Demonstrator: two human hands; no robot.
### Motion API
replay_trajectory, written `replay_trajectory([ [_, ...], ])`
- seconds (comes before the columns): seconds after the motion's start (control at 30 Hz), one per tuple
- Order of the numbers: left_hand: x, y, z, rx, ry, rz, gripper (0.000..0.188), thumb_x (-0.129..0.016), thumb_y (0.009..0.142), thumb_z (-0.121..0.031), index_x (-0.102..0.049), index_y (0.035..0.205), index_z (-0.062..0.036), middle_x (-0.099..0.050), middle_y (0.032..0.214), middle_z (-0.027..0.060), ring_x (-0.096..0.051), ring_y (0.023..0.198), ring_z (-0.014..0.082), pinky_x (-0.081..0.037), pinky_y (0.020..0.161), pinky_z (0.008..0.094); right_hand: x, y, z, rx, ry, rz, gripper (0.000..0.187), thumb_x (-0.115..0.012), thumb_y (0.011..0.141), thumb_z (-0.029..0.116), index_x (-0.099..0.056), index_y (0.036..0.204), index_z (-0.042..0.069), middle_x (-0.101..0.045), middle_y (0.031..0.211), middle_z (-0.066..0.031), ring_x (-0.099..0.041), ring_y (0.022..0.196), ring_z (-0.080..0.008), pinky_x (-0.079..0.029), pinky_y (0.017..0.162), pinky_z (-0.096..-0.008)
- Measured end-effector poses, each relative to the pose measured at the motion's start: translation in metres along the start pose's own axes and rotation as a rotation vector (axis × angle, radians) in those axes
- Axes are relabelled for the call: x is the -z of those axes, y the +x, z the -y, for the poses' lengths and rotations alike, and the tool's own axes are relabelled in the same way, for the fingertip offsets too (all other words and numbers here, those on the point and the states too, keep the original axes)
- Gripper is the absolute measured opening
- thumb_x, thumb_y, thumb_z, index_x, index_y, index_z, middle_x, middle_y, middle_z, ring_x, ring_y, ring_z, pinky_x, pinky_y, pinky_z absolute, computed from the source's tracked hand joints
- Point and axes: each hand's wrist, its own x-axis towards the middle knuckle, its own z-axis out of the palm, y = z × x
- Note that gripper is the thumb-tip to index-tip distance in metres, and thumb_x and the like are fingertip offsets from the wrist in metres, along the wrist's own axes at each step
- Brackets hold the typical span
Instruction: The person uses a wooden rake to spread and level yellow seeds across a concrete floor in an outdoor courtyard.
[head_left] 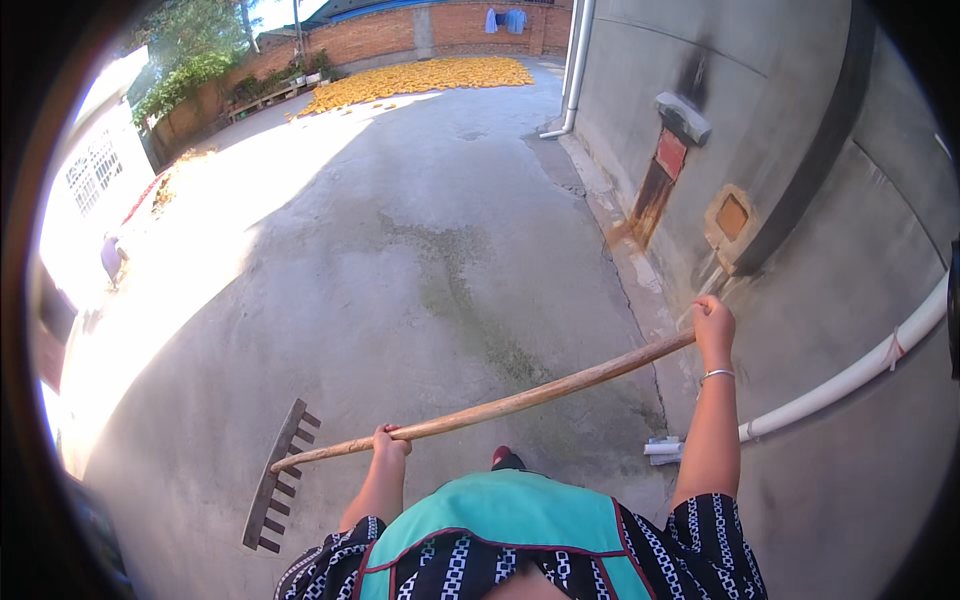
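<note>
Head view: your left hand (390,441) and right hand (713,328) both clench the smooth wooden rake (500,405), its toothed head (275,490) over rough concrete (400,250).

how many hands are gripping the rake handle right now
2. The left hand grips the wooden rake handle low down, near the toothed rake head. The right hand grips the handle's upper end, beside the grey wall.
</note>
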Motion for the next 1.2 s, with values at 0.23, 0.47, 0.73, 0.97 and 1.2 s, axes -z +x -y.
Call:
replay_trajectory([
  [0.23, -0.162, 0.167, 0.01, -0.07, -0.036, -0.155, 0.025, -0.044, 0.075, -0.014, -0.033, 0.052, -0.0132, -0.037, 0.045, -0.0039, -0.037, 0.039, 0.0091, -0.038, 0.04, 0.0222, -0.263, 0.164, 0.018, 0.047, -0.532, 0.474, 0.013, -0.051, 0.071, 0.017, -0.064, 0.073, 0.015, -0.06, 0.076, -0.008, -0.058, 0.073, -0.0248, -0.046, 0.064, -0.0343],
  [0.47, -0.443, 0.319, -0.014, -0.177, -0.201, -0.175, 0.026, -0.043, 0.074, -0.013, -0.031, 0.05, -0.0134, -0.037, 0.045, -0.0038, -0.036, 0.039, 0.0091, -0.036, 0.04, 0.0217, -0.514, 0.378, 0.149, 0.187, -0.33, 0.387, 0.014, -0.05, 0.073, 0.019, -0.062, 0.074, 0.013, -0.06, 0.076, -0.0092, -0.057, 0.072, -0.0265, -0.046, 0.063, -0.0349],
  [0.73, -0.776, 0.391, 0.05, -0.103, -0.178, -0.09, 0.025, -0.043, 0.077, -0.013, -0.034, 0.053, -0.0122, -0.038, 0.046, -0.0035, -0.04, 0.04, 0.0082, -0.04, 0.041, 0.0197, -0.704, 0.629, 0.256, 0.278, -0.384, 0.321, 0.014, -0.049, 0.075, 0.02, -0.06, 0.075, 0.012, -0.059, 0.074, -0.0103, -0.057, 0.07, -0.0267, -0.045, 0.061, -0.0358],
  [0.97, -1.045, 0.494, 0.113, -0.059, -0.174, -0.061, 0.025, -0.043, 0.075, -0.012, -0.033, 0.052, -0.0122, -0.039, 0.046, -0.0038, -0.039, 0.039, 0.008, -0.041, 0.043, 0.0216, -0.858, 0.85, 0.318, 0.286, -0.336, 0.285, 0.017, -0.046, 0.077, 0.021, -0.06, 0.08, 0.012, -0.059, 0.077, -0.009, -0.057, 0.073, -0.025, -0.045, 0.063, -0.034],
  [1.2, -1.274, 0.562, 0.135, -0.013, -0.27, -0.069, 0.027, -0.04, 0.075, -0.012, -0.031, 0.049, -0.0123, -0.037, 0.045, -0.0041, -0.038, 0.04, 0.0081, -0.039, 0.043, 0.0208, -1.02, 1.056, 0.405, 0.381, -0.303, 0.283, 0.016, -0.045, 0.078, 0.02, -0.059, 0.079, 0.012, -0.059, 0.076, -0.0085, -0.056, 0.072, -0.0256, -0.044, 0.062, -0.0347],
])
